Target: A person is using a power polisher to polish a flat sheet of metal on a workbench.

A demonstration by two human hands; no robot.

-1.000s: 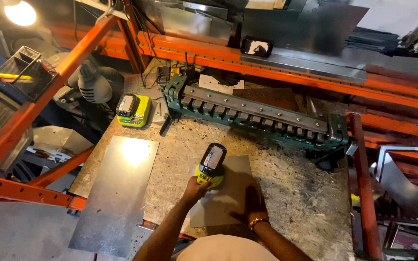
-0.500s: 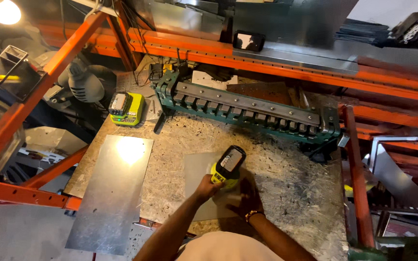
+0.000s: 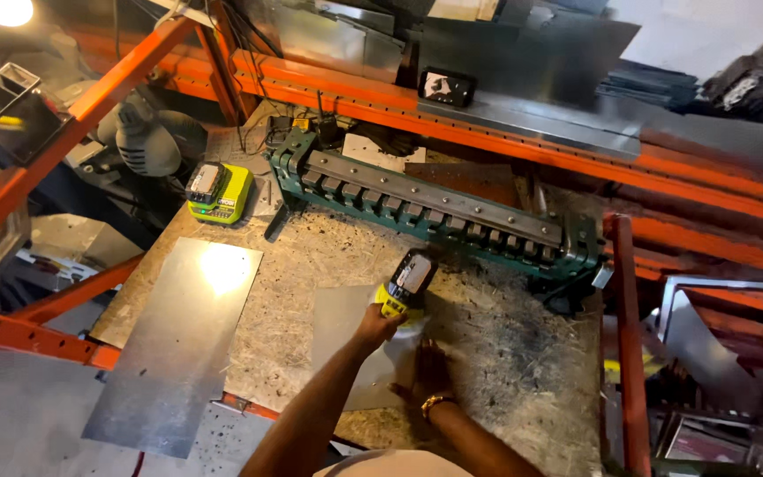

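The yellow cordless power tool (image 3: 405, 284) stood on a small metal sheet (image 3: 346, 331) atop the workbench (image 3: 505, 371), clamped in the left hand (image 3: 376, 325). The right hand (image 3: 429, 373) pressed flat, fingers spread, on that sheet, near the green bending brake (image 3: 439, 208).

The workbench (image 3: 505, 353) carries everything. Along its back edge lies the bending brake (image 3: 439, 210), from the back left corner to the right edge. Left of the brake, at the back left corner, sits a battery charger (image 3: 219, 192). Along the left edge lies a large metal sheet (image 3: 178, 340), and its front end hangs over the front edge. A smaller sheet (image 3: 351, 340) lies near the middle of the front edge. On it rests the right hand (image 3: 428, 375). Just left of it, the left hand (image 3: 377, 325) holds a power drill (image 3: 406, 283), in front of the brake.
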